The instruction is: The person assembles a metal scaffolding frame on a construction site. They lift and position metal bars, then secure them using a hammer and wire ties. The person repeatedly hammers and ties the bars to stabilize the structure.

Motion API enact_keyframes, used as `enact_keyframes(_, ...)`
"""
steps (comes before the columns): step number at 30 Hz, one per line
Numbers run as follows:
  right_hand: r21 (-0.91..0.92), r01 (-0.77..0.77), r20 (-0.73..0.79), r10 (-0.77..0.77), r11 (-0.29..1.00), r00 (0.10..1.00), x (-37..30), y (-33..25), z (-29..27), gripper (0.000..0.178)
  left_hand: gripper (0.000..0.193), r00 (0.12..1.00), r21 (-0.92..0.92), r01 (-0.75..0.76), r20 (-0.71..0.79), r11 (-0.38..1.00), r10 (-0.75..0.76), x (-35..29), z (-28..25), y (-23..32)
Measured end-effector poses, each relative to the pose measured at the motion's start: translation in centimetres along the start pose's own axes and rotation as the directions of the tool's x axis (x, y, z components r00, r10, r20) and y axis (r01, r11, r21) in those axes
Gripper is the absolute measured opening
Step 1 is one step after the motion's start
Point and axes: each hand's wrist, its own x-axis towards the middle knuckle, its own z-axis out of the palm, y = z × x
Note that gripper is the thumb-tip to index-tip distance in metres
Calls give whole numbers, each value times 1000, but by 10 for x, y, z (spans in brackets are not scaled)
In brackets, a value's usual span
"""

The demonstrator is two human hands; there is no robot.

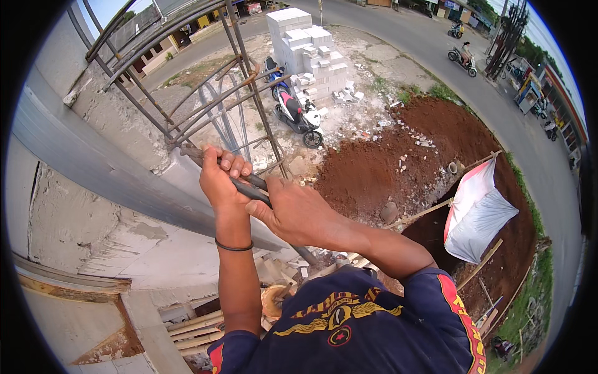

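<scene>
Dark bar (pixel 251 191) in hands (pixel 300 210), grey beam (pixel 124 171) edging left, open air right

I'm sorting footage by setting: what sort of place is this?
Likely a roadside building site: stacked pale rectangular blocks, a mound of loose reddish-brown soil, and a rusty steel rebar cage.

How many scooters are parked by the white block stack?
2: a blue scooter at the left side of the block stack, and a white scooter nearer the camera. The stack may hide others.
</scene>
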Motion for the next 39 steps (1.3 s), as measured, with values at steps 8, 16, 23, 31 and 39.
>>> enact_keyframes(8, 741, -670, 660, -243, 49, 711, 25, 32, 27, 71, 49, 990, -136, -49, 122, 990, 65, -3, -7, 3)
enact_keyframes(16, 542, -233, 291, 80, 807, 953, 9, 12, 23, 77, 34, 999, 60, 38, 15, 997, -38, 8, -11, 16)
enact_keyframes(23, 841, -443, 461, 19, 309, 887, 17, 20, 42, 72, 47, 987, 246, -129, -61, 961, 148, -8, -16, 15)
enact_keyframes(31, 868, -422, 464, -128, 261, 876, 11, 25, 63, 86, 22, 695, 325, 184, 624, 927, -357, 8, -33, 39)
enact_keyframes(39, 899, -180, 262, -161, 398, 952, 11, 24, 57, 82, 46, 969, 536, -106, -132, 838, 207, 17, -7, 1)
